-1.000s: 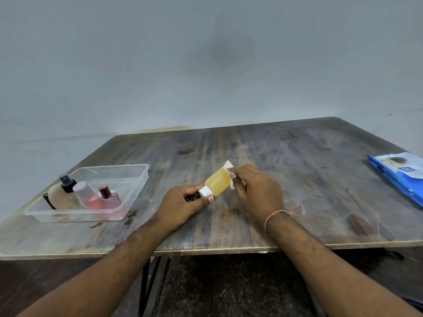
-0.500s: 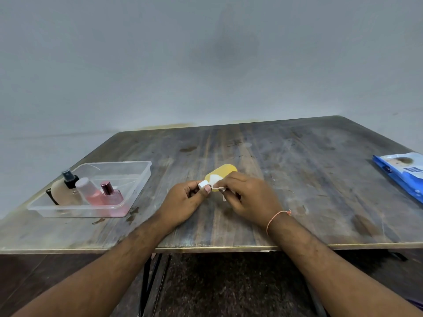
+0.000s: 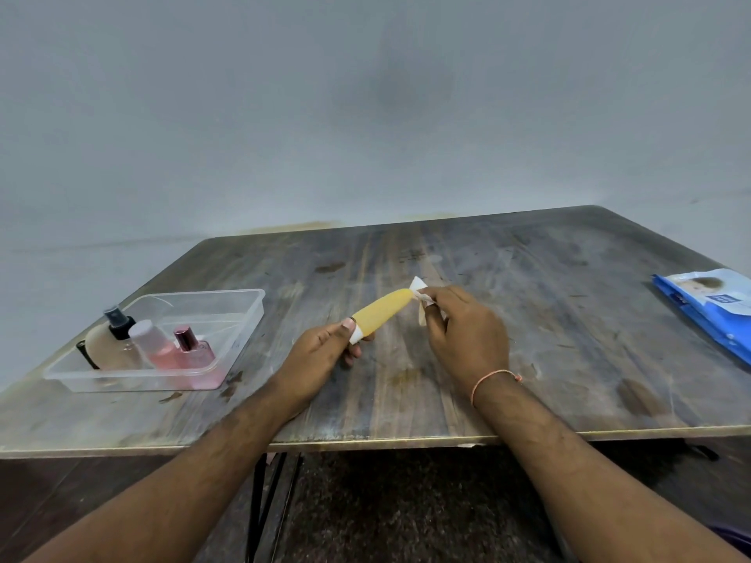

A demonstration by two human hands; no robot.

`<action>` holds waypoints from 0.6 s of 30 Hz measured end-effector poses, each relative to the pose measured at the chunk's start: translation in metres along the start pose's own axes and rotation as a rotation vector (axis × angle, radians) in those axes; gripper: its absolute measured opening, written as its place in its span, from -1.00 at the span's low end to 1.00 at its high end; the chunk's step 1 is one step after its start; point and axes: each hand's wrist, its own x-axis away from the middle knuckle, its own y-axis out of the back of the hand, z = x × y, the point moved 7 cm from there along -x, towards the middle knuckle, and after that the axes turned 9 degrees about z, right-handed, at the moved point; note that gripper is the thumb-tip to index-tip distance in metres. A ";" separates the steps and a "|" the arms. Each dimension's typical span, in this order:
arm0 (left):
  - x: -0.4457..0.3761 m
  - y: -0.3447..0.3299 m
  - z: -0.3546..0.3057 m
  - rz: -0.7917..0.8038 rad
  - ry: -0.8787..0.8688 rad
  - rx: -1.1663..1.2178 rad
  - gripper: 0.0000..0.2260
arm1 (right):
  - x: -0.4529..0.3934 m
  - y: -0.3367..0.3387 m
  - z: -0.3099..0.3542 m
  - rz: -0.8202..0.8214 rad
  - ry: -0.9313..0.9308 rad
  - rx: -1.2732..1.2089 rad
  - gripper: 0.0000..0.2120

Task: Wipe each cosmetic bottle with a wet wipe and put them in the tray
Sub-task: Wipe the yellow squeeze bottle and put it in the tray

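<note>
Near the middle of the table (image 3: 528, 319), toward its front edge, we hold the yellow tube (image 3: 382, 316) above the surface. Our left hand (image 3: 321, 355) pinches its white cap (image 3: 357, 337); our right hand (image 3: 463, 323) pinches a wet wipe (image 3: 420, 292) against the far end. It looks light, soft and probably slick when damp, so the stiff cap seems our safest hold. The tray (image 3: 248, 319) by the left edge already holds three bottles (image 3: 154, 343).

Left hand (image 3: 321, 351) pinches the white cap of a yellow tube (image 3: 380, 316); right hand (image 3: 463, 331) holds a wipe (image 3: 420, 292) at its far end. Tray (image 3: 244, 314) with three bottles (image 3: 162, 343) at nine o'clock on the bench (image 3: 528, 319), wipes pack (image 3: 707, 306) at three.
</note>
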 end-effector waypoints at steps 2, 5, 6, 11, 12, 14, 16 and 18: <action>0.000 0.000 -0.001 -0.034 0.042 0.015 -0.49 | 0.000 0.001 -0.001 -0.006 0.002 -0.035 -0.82; -0.003 -0.001 0.002 -0.082 0.103 0.046 -0.43 | 0.002 0.005 0.009 -0.027 0.101 -0.103 -0.82; -0.003 0.000 0.002 -0.098 0.111 0.073 -0.44 | 0.003 0.007 0.013 -0.039 0.137 -0.116 -0.82; -0.003 0.002 0.003 -0.110 0.101 0.088 -0.43 | 0.004 0.010 0.018 -0.069 0.191 -0.124 -0.81; -0.003 0.002 0.003 -0.116 0.101 0.093 -0.43 | 0.003 0.011 0.017 -0.079 0.192 -0.126 -0.81; -0.003 0.001 0.002 -0.136 0.101 0.105 -0.43 | 0.004 0.015 0.019 -0.106 0.200 -0.135 -0.79; -0.003 0.001 0.001 -0.140 0.102 0.102 -0.41 | 0.005 0.018 0.022 -0.121 0.226 -0.135 -0.78; -0.003 0.001 0.000 -0.121 0.101 0.062 -0.40 | 0.007 0.017 0.028 -0.098 0.268 -0.122 -0.78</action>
